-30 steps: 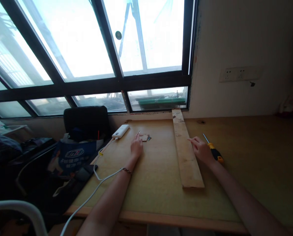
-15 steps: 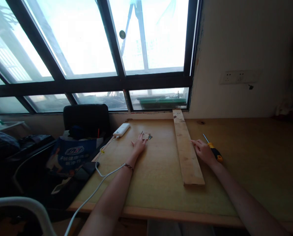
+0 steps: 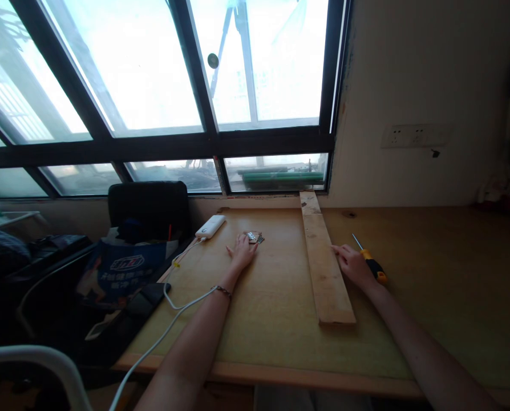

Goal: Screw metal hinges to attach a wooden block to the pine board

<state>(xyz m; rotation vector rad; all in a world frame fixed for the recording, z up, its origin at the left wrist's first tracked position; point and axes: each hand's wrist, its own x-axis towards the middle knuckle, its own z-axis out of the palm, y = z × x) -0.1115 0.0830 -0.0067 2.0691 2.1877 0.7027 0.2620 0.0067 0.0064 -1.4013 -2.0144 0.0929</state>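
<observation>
My left hand [image 3: 241,252] lies on the table with its fingers spread, the fingertips at a small silvery metal plate with holes [image 3: 251,236], which looks like a hinge. Several short screws [image 3: 261,240] lie just to the right of those fingertips. A long wooden board [image 3: 326,257] lies flat, running from the window side towards me. At its right edge rests my right hand [image 3: 354,265], index finger stretched out to touch the wood and the other fingers loosely bent, with nothing visible in them. A yellow and black screwdriver [image 3: 373,266] lies just right of that hand.
A white power bank [image 3: 210,226] sits at the table's left edge, its white cable [image 3: 178,306] running by my left forearm. Beyond that edge stand a black chair [image 3: 149,206] and a blue bag [image 3: 122,265]. A window and wall bound the table's far side.
The metal plate now shows more plainly beside my left fingertips, which have shifted slightly. My right hand stays at the board's edge, and the board and screwdriver have not visibly moved.
</observation>
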